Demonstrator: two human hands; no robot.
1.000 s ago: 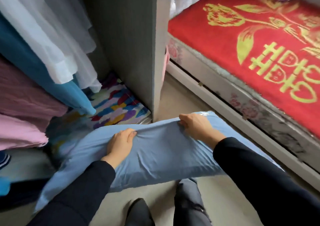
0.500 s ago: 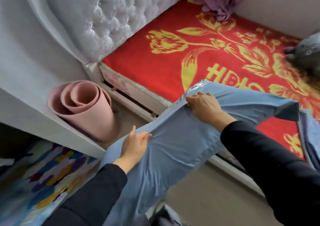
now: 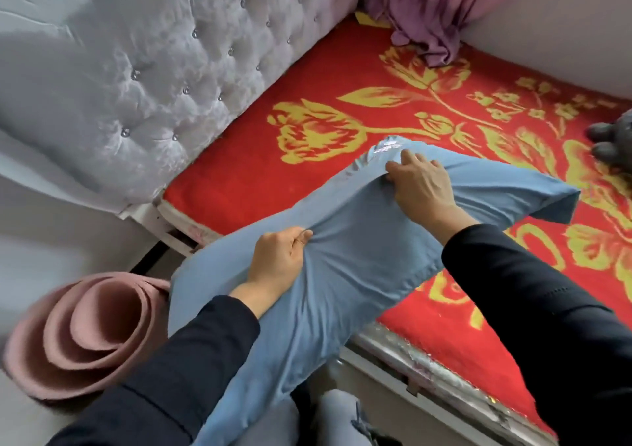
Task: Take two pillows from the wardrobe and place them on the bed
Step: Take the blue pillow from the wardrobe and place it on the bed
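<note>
Both hands pinched the blue pillow (image 3: 359, 267): left hand (image 3: 278, 259) bunching fabric at 7 o'clock, right hand (image 3: 422, 187) at 1 o'clock, fingers (image 3: 407, 156) curled closed, over the red bed (image 3: 239, 179).

Pillow (image 3: 359, 267) held over the near edge of the bed (image 3: 239, 179), left hand (image 3: 278, 261) and right hand (image 3: 422, 185) on its top, headboard (image 3: 154, 69) at the left, rolled mat (image 3: 85, 336) on the floor below it, cloth (image 3: 431, 11) at the bed's far corner, toy (image 3: 614, 144) at the right edge.
</note>
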